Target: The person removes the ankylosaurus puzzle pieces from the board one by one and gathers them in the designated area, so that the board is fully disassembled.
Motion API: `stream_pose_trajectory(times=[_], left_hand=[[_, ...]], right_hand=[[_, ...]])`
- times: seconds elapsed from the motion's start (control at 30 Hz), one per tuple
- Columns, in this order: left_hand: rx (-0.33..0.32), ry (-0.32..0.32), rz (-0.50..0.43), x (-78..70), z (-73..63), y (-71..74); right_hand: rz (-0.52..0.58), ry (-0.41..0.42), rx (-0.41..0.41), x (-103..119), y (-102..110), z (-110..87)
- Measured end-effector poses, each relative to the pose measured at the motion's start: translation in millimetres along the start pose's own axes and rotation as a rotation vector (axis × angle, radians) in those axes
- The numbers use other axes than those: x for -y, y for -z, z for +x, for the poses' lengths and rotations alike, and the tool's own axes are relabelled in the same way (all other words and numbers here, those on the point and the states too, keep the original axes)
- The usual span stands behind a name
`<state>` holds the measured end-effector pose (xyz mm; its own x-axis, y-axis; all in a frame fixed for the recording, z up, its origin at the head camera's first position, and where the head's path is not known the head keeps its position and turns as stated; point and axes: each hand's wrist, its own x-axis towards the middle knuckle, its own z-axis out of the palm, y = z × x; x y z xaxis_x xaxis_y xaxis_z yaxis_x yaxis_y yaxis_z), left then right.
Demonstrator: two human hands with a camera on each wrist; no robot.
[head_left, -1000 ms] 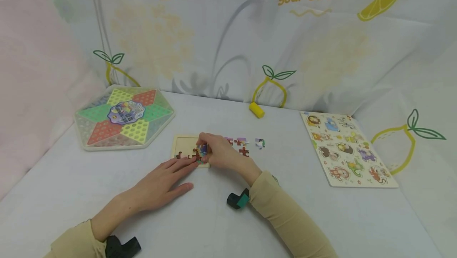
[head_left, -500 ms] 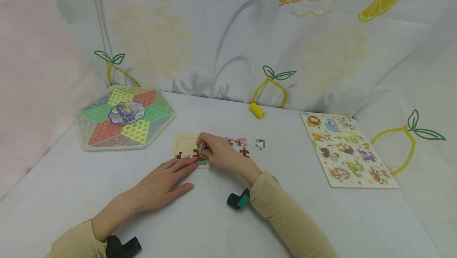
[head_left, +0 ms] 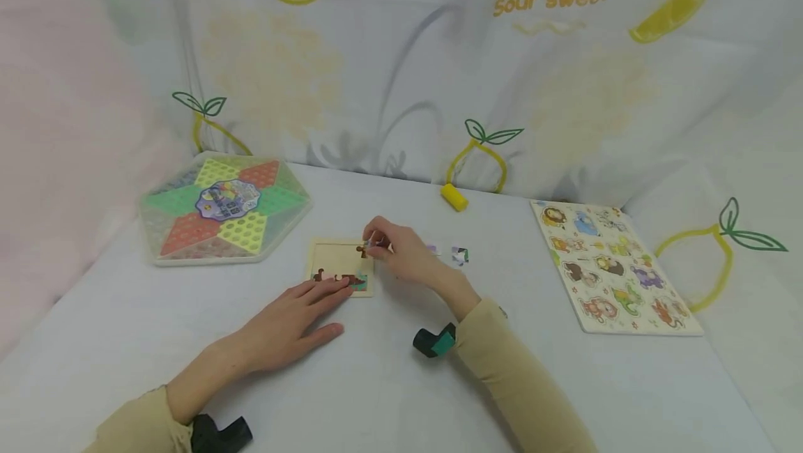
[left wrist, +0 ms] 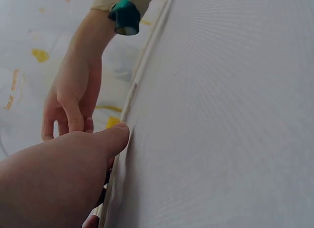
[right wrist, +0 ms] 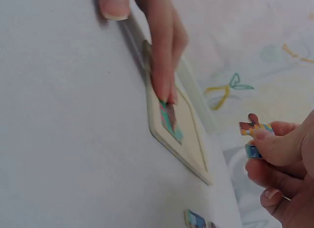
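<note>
A small wooden puzzle tray (head_left: 327, 256) lies on the white table, with several joined jigsaw pieces (head_left: 359, 281) along its near side. My left hand (head_left: 291, 324) lies with its fingers straight, fingertips resting on those pieces at the tray's near edge. Just above the tray's far right corner, my right hand (head_left: 408, 254) pinches a jigsaw piece (right wrist: 255, 129) between thumb and fingers. That piece shows brown, yellow and blue; a blue part below the thumb may belong to a second piece. My left hand's fingertips are mostly hidden in the left wrist view.
Loose jigsaw pieces (head_left: 460, 255) lie right of the tray, partly behind my right hand. A hexagonal Chinese checkers box (head_left: 279, 226) sits at back left. An animal peg puzzle board (head_left: 608, 265) lies at right, and a yellow cylinder (head_left: 454, 197) near the back cloth.
My right hand has lifted away from the tray's pieces and moved slightly right and back, with a jigsaw piece in its fingers. The left hand keeps its place on the tray.
</note>
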<state>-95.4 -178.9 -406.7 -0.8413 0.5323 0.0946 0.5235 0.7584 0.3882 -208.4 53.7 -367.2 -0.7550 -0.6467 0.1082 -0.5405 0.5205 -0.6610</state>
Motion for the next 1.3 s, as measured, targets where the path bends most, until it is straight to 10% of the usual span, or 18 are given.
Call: stream_pose_trajectory(times=[0.67,1.3], left_hand=[[0.005,-0.021,0.020,-0.6,2.1,-0.8],[-0.003,-0.019,0.018,1.0,0.4,-0.3]], right_hand=[[-0.007,-0.238,-0.129,-81.0,76.1,-94.4],[-0.064,-0.176,0.015,-85.3,79.1,-99.6]])
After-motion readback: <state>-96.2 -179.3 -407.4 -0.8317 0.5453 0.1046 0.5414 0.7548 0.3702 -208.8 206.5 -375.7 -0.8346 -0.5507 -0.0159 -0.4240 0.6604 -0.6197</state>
